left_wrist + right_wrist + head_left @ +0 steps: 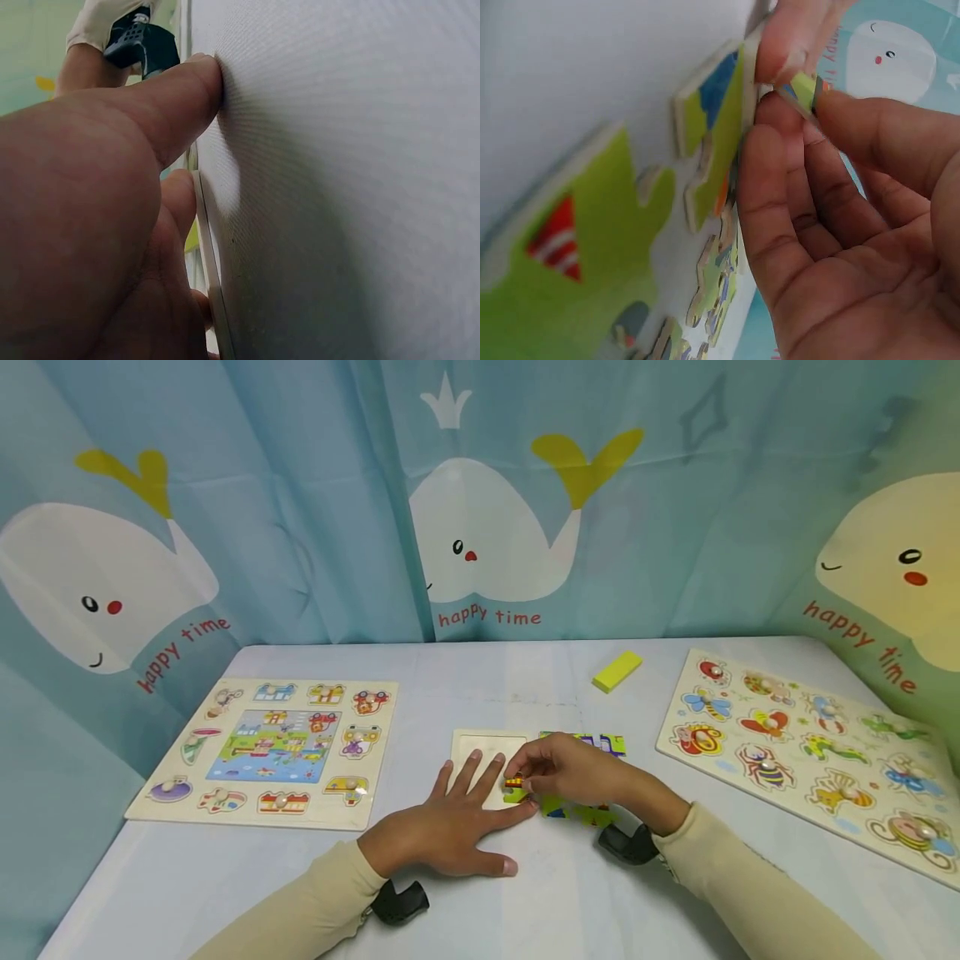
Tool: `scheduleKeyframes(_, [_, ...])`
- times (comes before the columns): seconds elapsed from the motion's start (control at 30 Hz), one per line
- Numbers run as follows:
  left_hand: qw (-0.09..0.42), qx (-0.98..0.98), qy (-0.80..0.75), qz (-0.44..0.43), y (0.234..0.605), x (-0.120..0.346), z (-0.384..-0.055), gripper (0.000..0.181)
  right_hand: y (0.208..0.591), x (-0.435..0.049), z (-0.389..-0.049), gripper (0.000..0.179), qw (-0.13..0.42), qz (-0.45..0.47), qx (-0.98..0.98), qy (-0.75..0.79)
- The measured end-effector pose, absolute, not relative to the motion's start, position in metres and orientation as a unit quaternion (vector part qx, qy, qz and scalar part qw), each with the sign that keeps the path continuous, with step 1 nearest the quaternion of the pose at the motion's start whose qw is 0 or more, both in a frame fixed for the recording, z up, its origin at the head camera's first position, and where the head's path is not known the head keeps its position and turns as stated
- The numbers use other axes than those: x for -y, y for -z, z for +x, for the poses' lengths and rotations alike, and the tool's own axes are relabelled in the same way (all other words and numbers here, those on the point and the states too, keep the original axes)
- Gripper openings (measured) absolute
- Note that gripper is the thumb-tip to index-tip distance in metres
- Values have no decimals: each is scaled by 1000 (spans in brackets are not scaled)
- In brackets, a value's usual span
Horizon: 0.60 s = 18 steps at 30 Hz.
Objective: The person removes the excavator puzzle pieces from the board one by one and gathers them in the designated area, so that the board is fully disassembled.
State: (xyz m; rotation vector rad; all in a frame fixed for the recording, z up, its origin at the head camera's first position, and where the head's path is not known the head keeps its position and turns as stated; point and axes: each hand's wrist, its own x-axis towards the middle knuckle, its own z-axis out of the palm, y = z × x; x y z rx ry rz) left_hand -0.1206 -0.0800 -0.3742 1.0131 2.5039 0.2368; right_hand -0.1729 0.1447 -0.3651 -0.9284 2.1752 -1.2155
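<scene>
My left hand lies with fingers spread, its fingertips resting on a small wooden puzzle tray in the head view. In the left wrist view its thumb touches the tablecloth beside the tray. Between thumb and fingers my right hand pinches a green jigsaw piece with a red and yellow print, held over the tray's right part. That jigsaw piece shows edge-on at the fingertips in the right wrist view. Loose green jigsaw pieces lie on the table under and beside the right hand, partly hidden by it in the head view.
A knob puzzle board with vehicles and toys lies on the left. Another knob board with insects lies on the right. A yellow block rests toward the back. Behind the table hangs a blue whale-print curtain.
</scene>
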Motion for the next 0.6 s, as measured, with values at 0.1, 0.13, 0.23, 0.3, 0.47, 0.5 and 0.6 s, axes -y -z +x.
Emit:
scheduleKeyframes(0.1, [213,-902,-84,365,375,80,-121,68,366,-143,-173,19,238,-345,-793,442])
scheduleKeyframes(0.13, [214,-902,-83,365,375,80,-121,68,366,-142,-173,19,237,-345,-794,441])
scheduleKeyframes(0.23, [213,-902,-83,365,375,80,-121,68,365,-143,-173,18,234,-348,-792,444])
scheduleKeyframes(0.3, [212,-902,-85,365,375,80,-121,68,364,-145,-175,19,225,-341,-798,443])
scheduleKeyframes(0.47, [207,-903,-83,367,375,80,-122,68,362,-152,-177,21,197,-313,-822,434])
scheduleKeyframes(0.5, [208,-903,-82,366,375,80,-122,68,362,-153,-177,21,197,-310,-823,434])
scheduleKeyframes(0.6, [211,-904,-84,362,375,80,-121,68,364,-159,-176,20,201,-308,-821,435])
